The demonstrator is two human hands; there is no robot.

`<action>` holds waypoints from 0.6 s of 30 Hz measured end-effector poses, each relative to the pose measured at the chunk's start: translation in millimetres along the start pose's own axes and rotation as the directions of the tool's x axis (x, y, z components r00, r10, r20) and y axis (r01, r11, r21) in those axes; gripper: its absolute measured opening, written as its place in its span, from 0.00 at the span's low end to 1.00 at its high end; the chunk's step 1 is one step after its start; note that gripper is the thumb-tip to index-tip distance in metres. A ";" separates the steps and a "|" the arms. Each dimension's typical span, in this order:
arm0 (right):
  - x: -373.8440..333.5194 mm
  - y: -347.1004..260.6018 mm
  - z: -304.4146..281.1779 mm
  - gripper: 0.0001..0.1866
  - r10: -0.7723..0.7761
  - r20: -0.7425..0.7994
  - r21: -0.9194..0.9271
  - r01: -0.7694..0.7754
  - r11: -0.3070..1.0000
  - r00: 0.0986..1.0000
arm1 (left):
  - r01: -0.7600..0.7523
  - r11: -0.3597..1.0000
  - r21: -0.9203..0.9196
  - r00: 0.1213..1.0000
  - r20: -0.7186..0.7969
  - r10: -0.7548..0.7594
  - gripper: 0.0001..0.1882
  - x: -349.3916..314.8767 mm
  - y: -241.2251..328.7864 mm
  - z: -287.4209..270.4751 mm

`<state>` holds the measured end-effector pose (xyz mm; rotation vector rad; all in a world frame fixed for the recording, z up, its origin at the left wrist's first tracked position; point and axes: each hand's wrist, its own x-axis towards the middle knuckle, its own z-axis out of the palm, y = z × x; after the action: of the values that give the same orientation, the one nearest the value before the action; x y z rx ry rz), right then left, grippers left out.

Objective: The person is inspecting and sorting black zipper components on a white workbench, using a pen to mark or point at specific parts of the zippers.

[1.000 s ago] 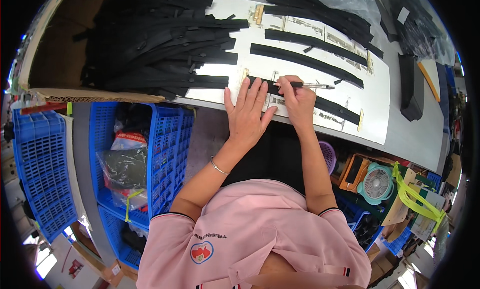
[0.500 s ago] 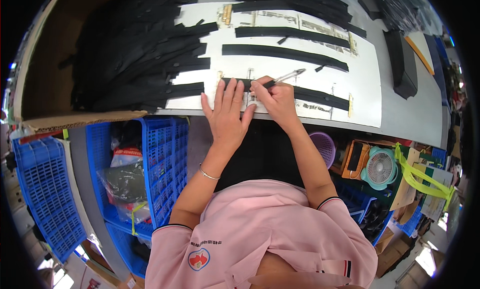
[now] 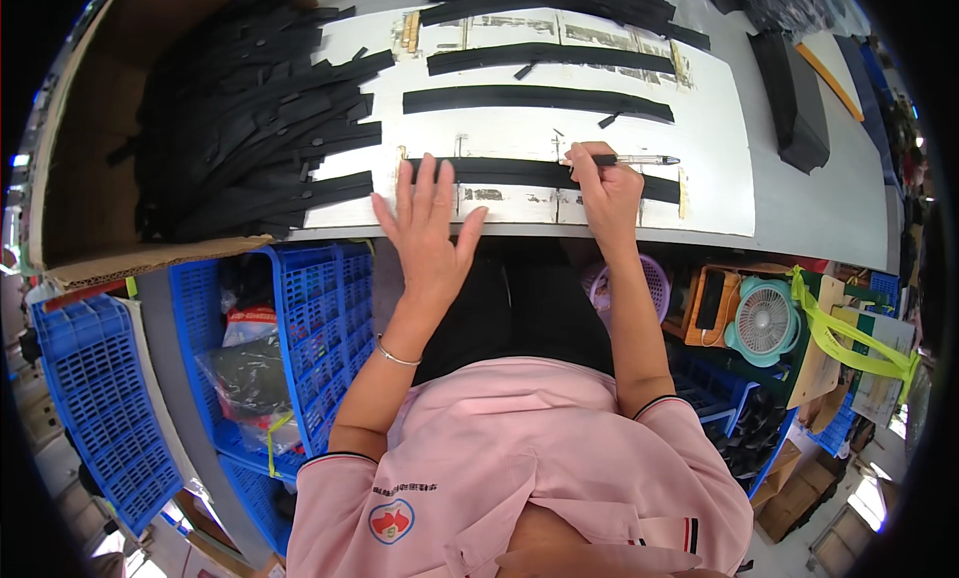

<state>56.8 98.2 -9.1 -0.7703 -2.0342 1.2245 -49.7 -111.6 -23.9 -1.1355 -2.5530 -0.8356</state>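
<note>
A black zipper (image 3: pixel 514 171) lies flat along the near edge of a white marked board (image 3: pixel 714 143). My left hand (image 3: pixel 430 233) rests over its left end, fingers spread and stretched out. Further right along the same zipper, my right hand (image 3: pixel 611 193) is closed around a pen (image 3: pixel 647 160) with a clear barrel and a black front part. The pen's tip is hidden by the fingers, so contact with the zipper cannot be made out. Beyond it lie a second zipper (image 3: pixel 539 101) and a third zipper (image 3: pixel 559 57), their pulls hanging toward me.
A heap of black zippers (image 3: pixel 230 128) spills from a cardboard box (image 3: pixel 75 193) at the left. More zippers (image 3: pixel 559 0) lie at the far edge. A black angular block (image 3: pixel 794 108) sits at the right. Below the grey table are blue crates (image 3: pixel 320 318), a purple basket (image 3: pixel 654 288) and a small fan (image 3: pixel 764 320).
My right hand has moved right along the zipper, away from my left hand, and the pen has swung to nearly level. My left hand stays at the zipper's left end.
</note>
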 end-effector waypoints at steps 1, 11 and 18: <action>0.3 1.3 1.3 0.12 -0.041 -0.027 0.022 0.042 0.999 0.999 | -0.039 0.998 -0.043 0.999 0.007 0.039 0.33 4.1 10.4 -0.6; 0.9 2.8 4.6 0.10 -0.154 -0.033 -0.059 0.152 0.987 0.988 | -0.165 0.955 -0.246 0.984 0.031 0.178 0.19 18.6 61.8 28.7; 0.0 0.4 4.3 0.09 -0.177 -0.070 -0.056 0.173 0.983 0.982 | -0.186 0.957 -0.222 0.981 0.017 0.194 0.19 17.5 62.0 31.2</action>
<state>53.6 96.1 -11.0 -0.6351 -2.0306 1.0343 -15.1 -49.3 -16.7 -1.4486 -2.3762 -1.0749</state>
